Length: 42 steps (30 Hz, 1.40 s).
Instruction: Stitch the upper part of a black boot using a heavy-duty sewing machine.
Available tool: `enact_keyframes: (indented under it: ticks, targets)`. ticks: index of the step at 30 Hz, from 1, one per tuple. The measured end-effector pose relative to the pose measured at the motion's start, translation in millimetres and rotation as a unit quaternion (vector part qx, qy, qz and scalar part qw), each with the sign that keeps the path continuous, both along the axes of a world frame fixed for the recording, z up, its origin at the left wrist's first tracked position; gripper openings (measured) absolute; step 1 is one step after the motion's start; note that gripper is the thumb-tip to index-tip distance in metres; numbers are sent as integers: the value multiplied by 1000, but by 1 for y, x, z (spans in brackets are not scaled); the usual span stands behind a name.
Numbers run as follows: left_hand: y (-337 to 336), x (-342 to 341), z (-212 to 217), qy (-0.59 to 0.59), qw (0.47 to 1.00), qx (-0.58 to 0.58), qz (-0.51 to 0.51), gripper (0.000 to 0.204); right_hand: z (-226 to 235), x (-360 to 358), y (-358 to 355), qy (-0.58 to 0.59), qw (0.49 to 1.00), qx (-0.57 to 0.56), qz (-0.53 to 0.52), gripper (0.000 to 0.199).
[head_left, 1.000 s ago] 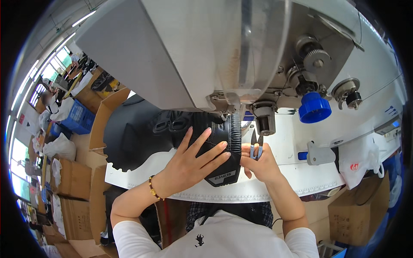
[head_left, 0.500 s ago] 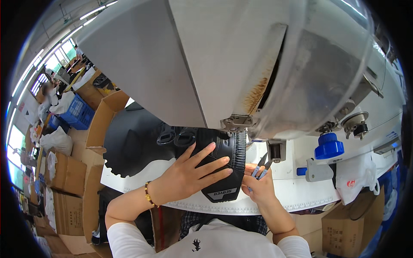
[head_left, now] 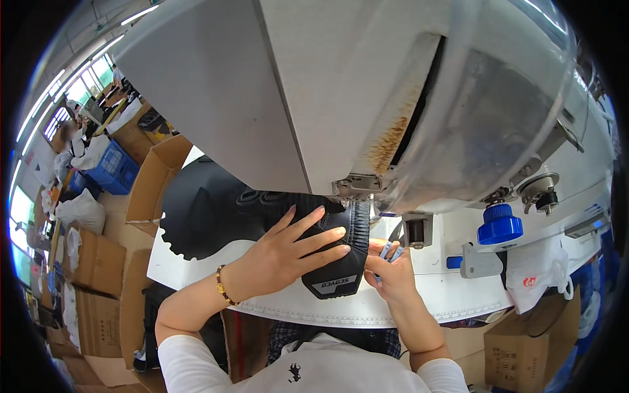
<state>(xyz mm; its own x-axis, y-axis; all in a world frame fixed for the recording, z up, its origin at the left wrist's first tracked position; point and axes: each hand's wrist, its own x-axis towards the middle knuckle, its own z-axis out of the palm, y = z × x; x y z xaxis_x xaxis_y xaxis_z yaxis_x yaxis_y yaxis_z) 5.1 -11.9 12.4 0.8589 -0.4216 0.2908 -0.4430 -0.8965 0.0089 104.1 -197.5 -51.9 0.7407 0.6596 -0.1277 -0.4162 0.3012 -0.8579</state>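
Note:
A black padded piece (head_left: 216,203) with a scalloped left edge and a ribbed band lies under the sewing machine's head. My left hand (head_left: 278,259), wearing a beaded bracelet, rests flat on it with fingers spread. The piece's near end carries a pale label (head_left: 334,285). At the band's right side, my right hand (head_left: 390,268) is closed around thread snips (head_left: 391,251) with light-blue handles. Its fingertips are close to the piece's edge; whether they touch it I cannot tell. The grey sewing machine head (head_left: 275,98) hides the piece's far part and the needle area.
The white table (head_left: 452,298) has a ruler strip along its curved front edge. A blue knob (head_left: 500,224) and a metal roller (head_left: 417,230) sit right of the needle area. A white plastic bag (head_left: 537,272) hangs at right. Cardboard boxes (head_left: 98,262) stand at left.
The black piece has shifted slightly away from me under the machine, and my left hand has gone with it. The snips' blades show less beside my right hand.

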Motion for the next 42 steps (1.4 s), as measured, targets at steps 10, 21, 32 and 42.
enact_keyframes:
  ticks: [10, 21, 32, 42]
  targets:
    - [1, 11, 1, -18, 999, -26, -6, 44, 2, 11, 7, -14, 1000, 3, -5, 20]
    - [-1, 14, 9, 24, 999, -34, 36, 54, 7, 16, 4, -82, 995, -48, -10, 17]
    - [-3, 17, 3, -100, 994, 46, -10, 48, 24, 14, -3, -182, 982, -38, 21, 24]
    - [-5, 13, 1, -125, 990, 71, 8, 50, 25, 18, 5, -145, 989, -31, 7, 12]
